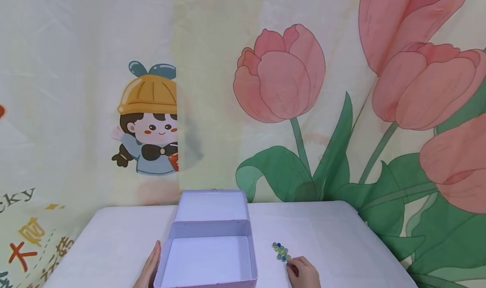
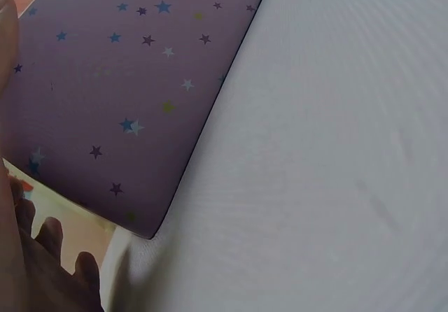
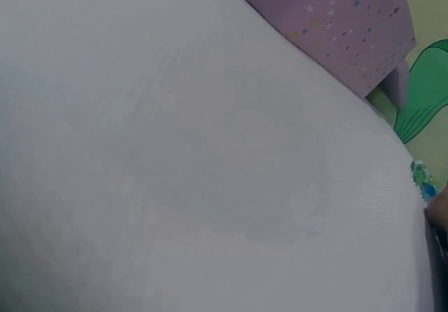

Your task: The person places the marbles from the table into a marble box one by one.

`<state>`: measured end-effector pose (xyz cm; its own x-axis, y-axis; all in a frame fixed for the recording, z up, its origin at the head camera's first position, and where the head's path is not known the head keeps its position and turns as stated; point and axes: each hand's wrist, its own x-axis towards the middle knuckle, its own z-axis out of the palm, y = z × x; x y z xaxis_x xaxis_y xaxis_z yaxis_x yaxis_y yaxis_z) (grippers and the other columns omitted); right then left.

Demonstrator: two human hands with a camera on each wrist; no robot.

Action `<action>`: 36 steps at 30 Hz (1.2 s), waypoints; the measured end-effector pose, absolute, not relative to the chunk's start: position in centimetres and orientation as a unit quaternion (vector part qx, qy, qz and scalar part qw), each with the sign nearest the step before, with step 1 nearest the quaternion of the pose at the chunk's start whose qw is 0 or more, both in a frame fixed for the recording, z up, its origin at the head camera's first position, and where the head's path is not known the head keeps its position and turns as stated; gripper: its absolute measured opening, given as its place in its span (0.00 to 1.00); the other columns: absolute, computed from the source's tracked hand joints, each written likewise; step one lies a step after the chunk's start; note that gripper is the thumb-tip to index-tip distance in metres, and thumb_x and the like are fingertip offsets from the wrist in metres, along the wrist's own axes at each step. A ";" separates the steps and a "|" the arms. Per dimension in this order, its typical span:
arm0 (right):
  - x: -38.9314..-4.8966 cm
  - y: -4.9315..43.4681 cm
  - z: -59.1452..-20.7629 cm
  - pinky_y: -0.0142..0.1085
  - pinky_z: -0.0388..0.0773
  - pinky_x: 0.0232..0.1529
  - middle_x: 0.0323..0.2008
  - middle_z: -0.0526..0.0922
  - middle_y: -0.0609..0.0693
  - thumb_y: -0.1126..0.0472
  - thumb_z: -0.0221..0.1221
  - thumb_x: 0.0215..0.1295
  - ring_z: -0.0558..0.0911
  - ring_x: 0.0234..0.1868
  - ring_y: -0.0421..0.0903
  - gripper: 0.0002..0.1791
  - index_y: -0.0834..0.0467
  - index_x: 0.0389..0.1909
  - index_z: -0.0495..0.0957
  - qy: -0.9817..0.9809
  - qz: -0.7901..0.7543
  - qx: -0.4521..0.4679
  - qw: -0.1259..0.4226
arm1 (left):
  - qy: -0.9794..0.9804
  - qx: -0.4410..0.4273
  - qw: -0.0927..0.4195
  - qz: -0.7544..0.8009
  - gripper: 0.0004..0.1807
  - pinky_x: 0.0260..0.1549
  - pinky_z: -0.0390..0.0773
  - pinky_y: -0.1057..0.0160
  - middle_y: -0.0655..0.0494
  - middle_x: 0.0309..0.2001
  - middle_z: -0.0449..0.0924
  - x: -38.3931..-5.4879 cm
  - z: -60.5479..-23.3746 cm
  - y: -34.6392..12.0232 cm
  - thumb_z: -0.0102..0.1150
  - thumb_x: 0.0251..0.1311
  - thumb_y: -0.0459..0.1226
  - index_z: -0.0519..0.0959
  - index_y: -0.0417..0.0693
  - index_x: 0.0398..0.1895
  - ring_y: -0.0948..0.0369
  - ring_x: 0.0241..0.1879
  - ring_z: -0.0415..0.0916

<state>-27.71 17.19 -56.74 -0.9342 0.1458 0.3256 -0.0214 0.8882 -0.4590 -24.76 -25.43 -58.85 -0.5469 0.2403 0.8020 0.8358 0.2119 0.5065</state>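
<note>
A lilac tin box [image 1: 252,254] with its lid [image 1: 211,205] raised stands on the table, and its inside is bare. My left hand [image 1: 149,266] lies along the box's left side with its fingers straight; in the left wrist view the star-printed purple wall [image 2: 133,81] is beside the fingers [image 2: 49,238]. To the right of the box is a small cluster of green and blue glass marbles [image 1: 281,250]. My right hand [image 1: 303,273] is at the cluster's near edge, fingers bent, thumb and index finger close together at the nearest marbles. Whether a marble is between the fingertips is hidden.
The table has a white cloth [image 1: 334,241]. Behind its far edge hangs a curtain printed with pink tulips [image 1: 281,77] and a cartoon child [image 1: 152,119]. The box's raised lid stands near that far edge.
</note>
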 end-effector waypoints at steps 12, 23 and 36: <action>-27.0 17.4 -57.6 0.21 0.73 0.28 0.28 0.77 0.37 0.67 0.70 0.46 0.78 0.28 0.33 0.11 0.49 0.29 0.82 -0.949 0.242 -0.024 0.199 | -0.733 -0.353 0.257 -0.522 0.52 0.59 0.41 0.85 0.63 0.77 0.32 -24.5 -58.8 -25.8 0.53 0.59 0.50 0.38 0.26 0.70 0.78 0.71 0.31; -27.2 17.7 -57.7 0.22 0.74 0.28 0.28 0.77 0.39 0.68 0.70 0.46 0.80 0.29 0.36 0.12 0.51 0.30 0.83 -0.946 0.248 -0.030 0.206 | -0.745 -0.367 0.327 -0.451 0.50 0.62 0.40 0.82 0.60 0.77 0.36 -25.1 -58.9 -25.5 0.47 0.61 0.56 0.44 0.26 0.71 0.73 0.73 0.34; -27.2 17.6 -57.5 0.22 0.74 0.28 0.28 0.76 0.39 0.70 0.69 0.46 0.79 0.29 0.35 0.12 0.50 0.29 0.83 -0.944 0.263 -0.038 0.195 | -0.738 -0.375 0.345 -0.442 0.54 0.64 0.41 0.80 0.54 0.77 0.39 -25.2 -59.1 -25.6 0.69 0.44 0.39 0.47 0.13 0.63 0.70 0.74 0.36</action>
<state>-27.23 17.62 -57.51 -0.9215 0.1733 0.3476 -0.0312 0.8590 -0.5110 -25.20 -25.62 -59.08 -0.4802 0.2481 0.8413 0.8590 0.3269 0.3939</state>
